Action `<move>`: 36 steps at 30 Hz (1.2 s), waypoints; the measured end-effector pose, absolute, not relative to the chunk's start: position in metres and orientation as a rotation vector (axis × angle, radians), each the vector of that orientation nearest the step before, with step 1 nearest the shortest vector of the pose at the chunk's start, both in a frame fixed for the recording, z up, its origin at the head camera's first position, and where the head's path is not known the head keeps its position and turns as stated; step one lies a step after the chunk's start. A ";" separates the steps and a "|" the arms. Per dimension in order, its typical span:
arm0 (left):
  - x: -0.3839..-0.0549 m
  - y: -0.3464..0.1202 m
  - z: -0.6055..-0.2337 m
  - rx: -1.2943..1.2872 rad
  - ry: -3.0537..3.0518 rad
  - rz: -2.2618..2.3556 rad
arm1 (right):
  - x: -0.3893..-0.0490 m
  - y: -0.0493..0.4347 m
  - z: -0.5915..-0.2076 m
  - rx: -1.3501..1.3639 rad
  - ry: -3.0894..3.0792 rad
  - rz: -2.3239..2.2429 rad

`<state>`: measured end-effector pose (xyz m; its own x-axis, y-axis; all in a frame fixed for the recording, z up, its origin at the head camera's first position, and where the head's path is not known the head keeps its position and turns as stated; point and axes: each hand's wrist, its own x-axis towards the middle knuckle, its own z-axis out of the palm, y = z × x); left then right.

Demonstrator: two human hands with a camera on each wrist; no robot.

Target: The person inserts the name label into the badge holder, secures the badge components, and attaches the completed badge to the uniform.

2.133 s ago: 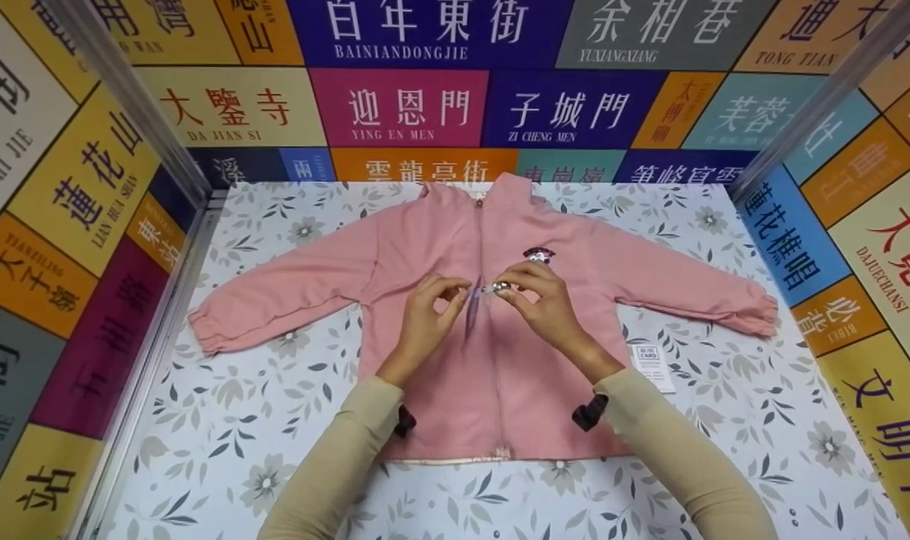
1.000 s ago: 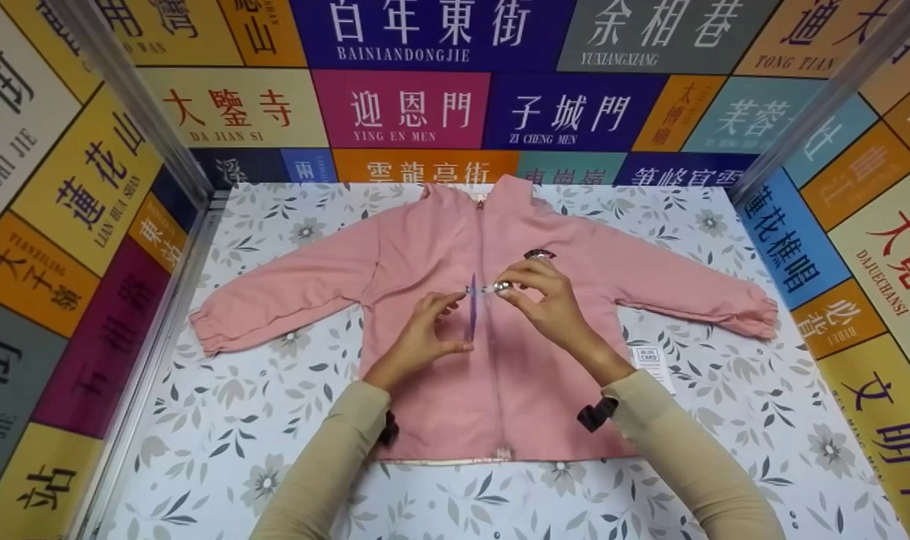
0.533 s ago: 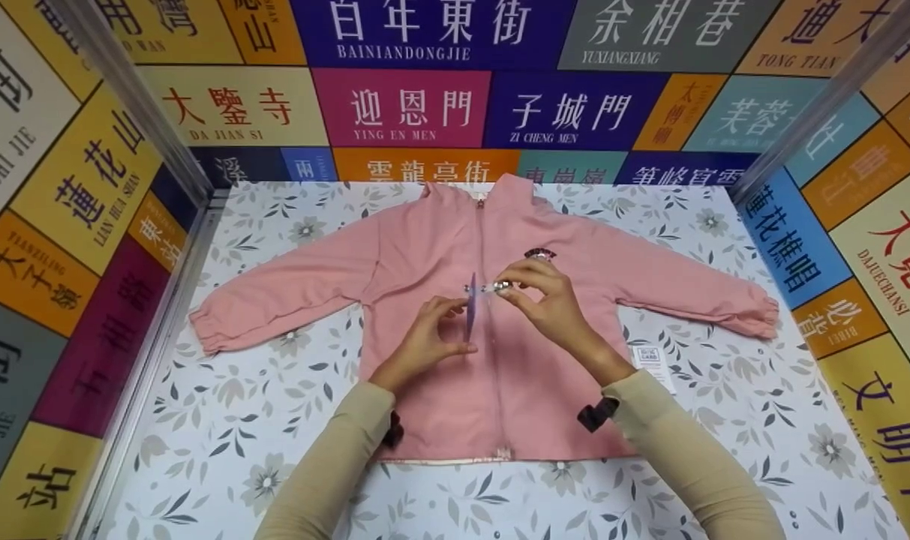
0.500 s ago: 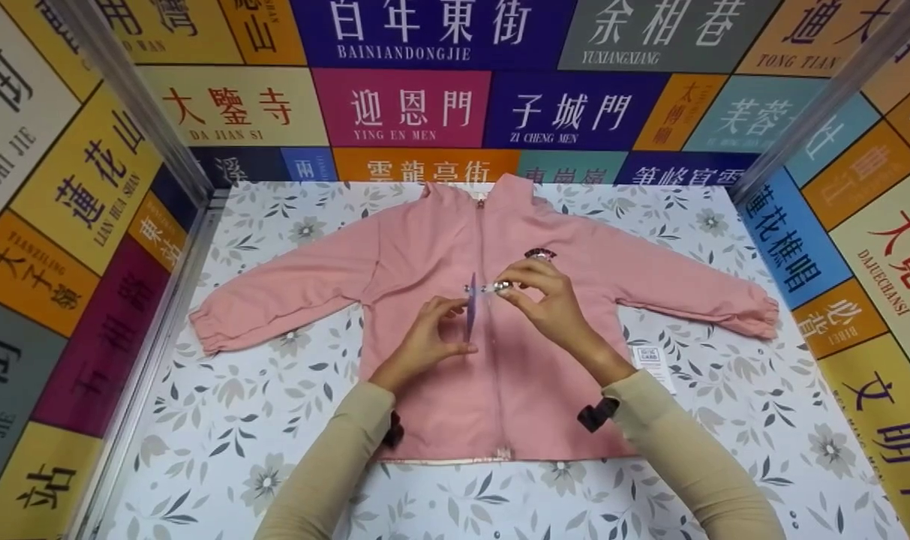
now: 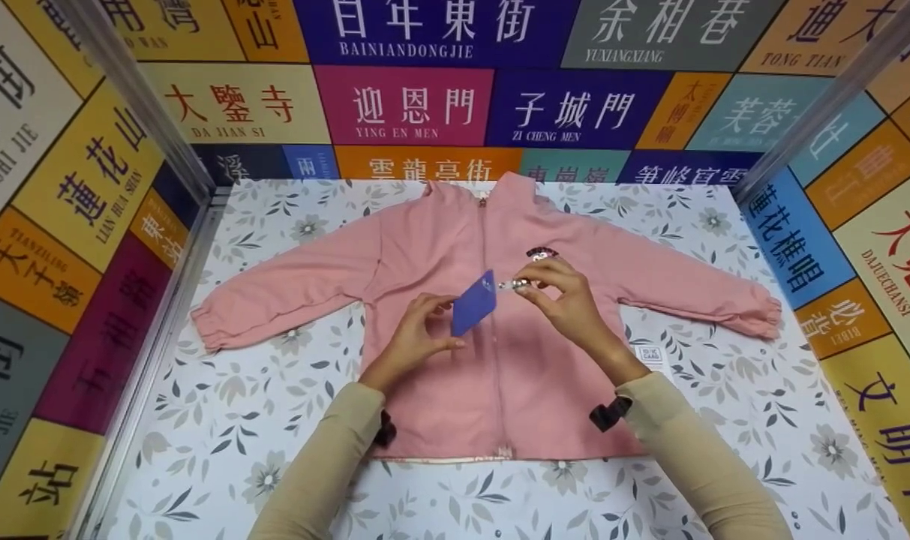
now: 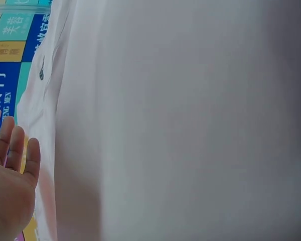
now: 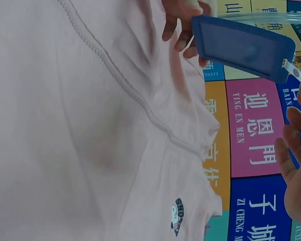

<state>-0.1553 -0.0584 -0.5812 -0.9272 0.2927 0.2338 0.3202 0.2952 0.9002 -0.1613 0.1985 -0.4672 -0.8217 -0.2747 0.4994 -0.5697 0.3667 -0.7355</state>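
1. head view: the right hand pinches a silver clip between thumb and forefinger, above the jacket.
2. a short strap leads from the clip to a blue holder, which is in the air over the middle of the jacket, between the hands, tilted, its strap end the higher.
3. left hand: fingers relaxed, thumb and forefinger parted, at the lower end of the holder; how firmly they bear on it cannot be told.
4. right wrist view: the holder is a framed rectangle with rounded corners; a left fingertip shows partly behind it.
5. left wrist view: three left fingers nearly straight, a blue corner of the holder beside them; pale, blurred cloth fills most of the field.
6. the pink jacket is spread front up, arms outstretched, with a zip down the middle and a small print just beyond the right fingers.
7. a white tag lies on floral cloth, just beside the jacket.
8. beige sleeves cover the forearms; lettered panels stand behind and at both sides.
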 end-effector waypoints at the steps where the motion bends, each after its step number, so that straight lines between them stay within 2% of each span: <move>1: -0.155 -0.060 -0.581 -0.589 -2.507 -1.750 | -0.160 0.199 -0.465 0.744 -2.345 1.437; 6: -0.156 -0.066 -0.578 -0.557 -2.494 -1.776 | -0.160 0.205 -0.466 0.735 -2.376 1.438; 13: -0.142 -0.070 -0.543 -0.507 -2.401 -1.924 | -0.161 0.214 -0.470 0.695 -2.443 1.454; 21: -0.153 -0.073 -0.553 -0.450 -2.374 -1.984 | -0.161 0.221 -0.476 0.671 -2.509 1.462; 36: -0.159 -0.074 -0.563 -0.498 -2.432 -1.754 | -0.160 0.225 -0.480 0.686 -2.510 1.465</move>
<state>-0.1589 -0.0739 -0.5632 -0.9413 0.2029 0.2698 0.3200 0.2820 0.9045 -0.1602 0.2248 -0.4797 -0.8829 -0.3079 0.3544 -0.4600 0.4164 -0.7842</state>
